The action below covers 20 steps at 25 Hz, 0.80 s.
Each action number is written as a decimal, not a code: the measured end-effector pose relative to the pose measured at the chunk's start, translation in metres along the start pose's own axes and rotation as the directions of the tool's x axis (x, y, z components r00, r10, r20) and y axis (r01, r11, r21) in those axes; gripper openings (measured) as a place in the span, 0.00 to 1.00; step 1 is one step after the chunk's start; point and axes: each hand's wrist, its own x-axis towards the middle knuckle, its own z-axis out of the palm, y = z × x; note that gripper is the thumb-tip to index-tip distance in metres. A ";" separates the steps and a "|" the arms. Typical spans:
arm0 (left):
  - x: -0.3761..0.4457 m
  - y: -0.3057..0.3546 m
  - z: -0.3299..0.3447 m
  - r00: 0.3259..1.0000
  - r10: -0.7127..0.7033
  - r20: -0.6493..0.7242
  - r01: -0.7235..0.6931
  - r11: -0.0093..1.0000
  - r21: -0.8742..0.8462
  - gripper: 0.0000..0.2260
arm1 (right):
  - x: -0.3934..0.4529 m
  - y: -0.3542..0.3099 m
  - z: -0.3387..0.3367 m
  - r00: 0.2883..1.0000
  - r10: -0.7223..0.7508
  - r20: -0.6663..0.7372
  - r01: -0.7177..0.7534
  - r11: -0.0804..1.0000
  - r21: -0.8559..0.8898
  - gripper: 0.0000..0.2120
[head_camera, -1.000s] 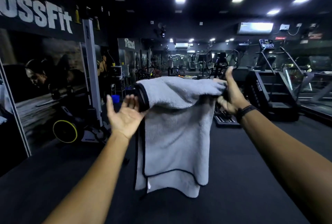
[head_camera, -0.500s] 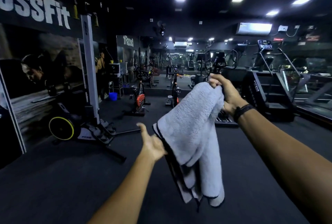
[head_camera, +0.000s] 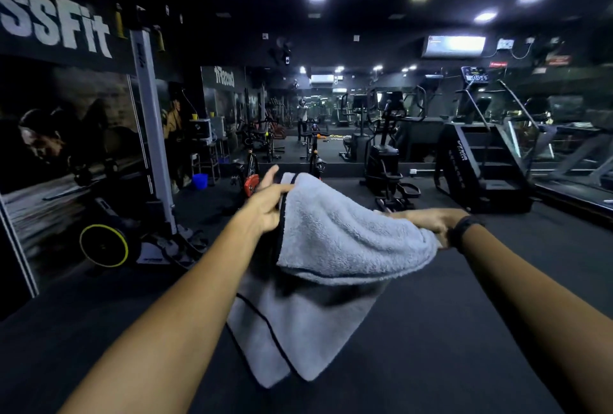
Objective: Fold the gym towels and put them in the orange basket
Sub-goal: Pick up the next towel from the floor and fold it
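Observation:
A grey gym towel (head_camera: 335,241) with a thin black border is held in the air in front of me, folded over itself with its lower layers hanging down toward the floor. My left hand (head_camera: 267,204) pinches the towel's left edge near the black trim. My right hand (head_camera: 428,219) grips the right end, partly covered by the cloth; a black band sits on that wrist. The orange basket is not in view.
Dark gym floor (head_camera: 464,330) lies below and ahead. A rack post (head_camera: 151,135) and a yellow-rimmed machine (head_camera: 104,246) stand at left. Exercise bikes (head_camera: 252,174), an elliptical (head_camera: 386,161) and a stair climber (head_camera: 481,161) line the mirrored back wall.
The towel went from hanging bunched from my raised right hand to stretched level between both hands. My left hand took hold of its left edge, and my right hand dropped lower.

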 end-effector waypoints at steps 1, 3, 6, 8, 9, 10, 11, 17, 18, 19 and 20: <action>-0.001 0.004 0.002 0.999 0.030 0.012 -0.030 1.000 -0.001 0.32 | 0.002 0.004 0.005 1.000 -0.001 0.018 0.002 0.999 -0.033 0.16; -0.004 0.010 0.002 0.996 0.086 0.004 -0.086 0.996 -0.017 0.30 | 0.006 0.010 0.013 0.999 0.025 0.032 -0.022 0.995 -0.093 0.11; -0.006 0.021 -0.005 0.992 0.125 -0.018 -0.125 0.992 -0.002 0.25 | 0.007 0.011 0.021 0.997 -0.007 -0.073 0.000 0.995 -0.103 0.07; -0.008 0.027 -0.011 0.990 0.140 -0.028 -0.140 0.990 0.020 0.23 | 0.010 0.011 0.026 0.989 -0.066 -0.134 0.056 0.995 -0.078 0.14; -0.008 0.029 -0.015 0.989 0.142 -0.036 -0.141 0.990 0.025 0.22 | 0.010 0.010 0.032 0.987 -0.075 -0.140 0.064 0.995 -0.080 0.15; -0.008 0.031 -0.018 0.988 0.144 -0.047 -0.142 0.989 0.032 0.21 | 0.006 0.006 0.041 0.988 -0.088 -0.128 0.077 0.993 -0.090 0.14; -0.009 0.032 -0.021 0.987 0.148 -0.060 -0.146 0.989 0.039 0.21 | 0.008 0.005 0.043 0.989 -0.108 -0.105 0.098 0.990 -0.104 0.13; -0.009 0.047 -0.046 0.967 0.198 -0.161 -0.195 0.980 0.036 0.21 | 0.046 -0.003 0.031 0.844 -0.384 -0.374 0.515 0.775 0.366 0.11; -0.009 0.052 -0.050 0.966 0.207 -0.157 -0.206 0.978 0.022 0.20 | 0.050 -0.004 0.027 0.823 -0.418 -0.384 0.567 0.620 0.542 0.13; -0.009 0.055 -0.053 0.968 0.210 -0.137 -0.214 0.977 -0.015 0.20 | 0.051 -0.002 0.025 0.842 -0.424 -0.333 0.530 0.534 0.659 0.19; -0.011 0.056 -0.055 0.974 0.202 -0.103 -0.209 0.977 -0.052 0.20 | 0.052 0.000 0.027 0.891 -0.383 -0.245 0.434 0.554 0.710 0.28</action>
